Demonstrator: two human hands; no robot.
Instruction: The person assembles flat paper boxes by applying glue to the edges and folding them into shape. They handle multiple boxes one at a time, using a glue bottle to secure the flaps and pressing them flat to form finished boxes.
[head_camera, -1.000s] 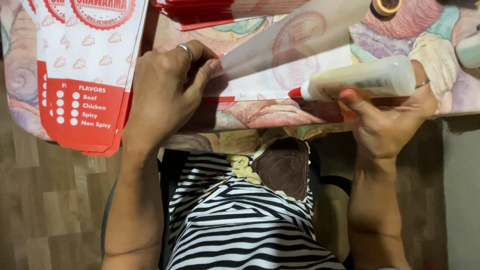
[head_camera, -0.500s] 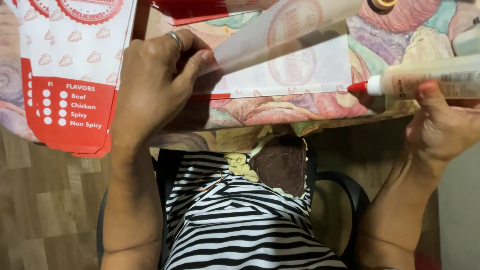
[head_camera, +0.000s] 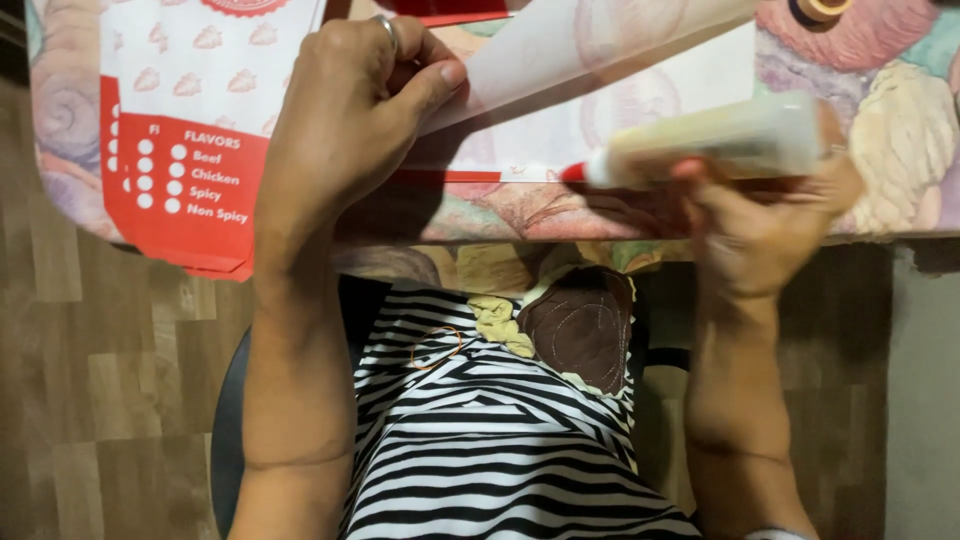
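Glue bottle (head_camera: 715, 140), clasped in the right hand (head_camera: 760, 215), has swung its red nozzle back to the white paper flap (head_camera: 570, 40), which the left hand (head_camera: 345, 120) pinches raised above the red-edged sheet (head_camera: 640, 110).

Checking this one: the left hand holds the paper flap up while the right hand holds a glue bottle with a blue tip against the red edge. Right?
Not quite. In the head view the glue bottle has a red tip, not blue. The rest stands: the left hand lifts the paper flap, and the right hand holds the bottle with its tip at the sheet's red edge.
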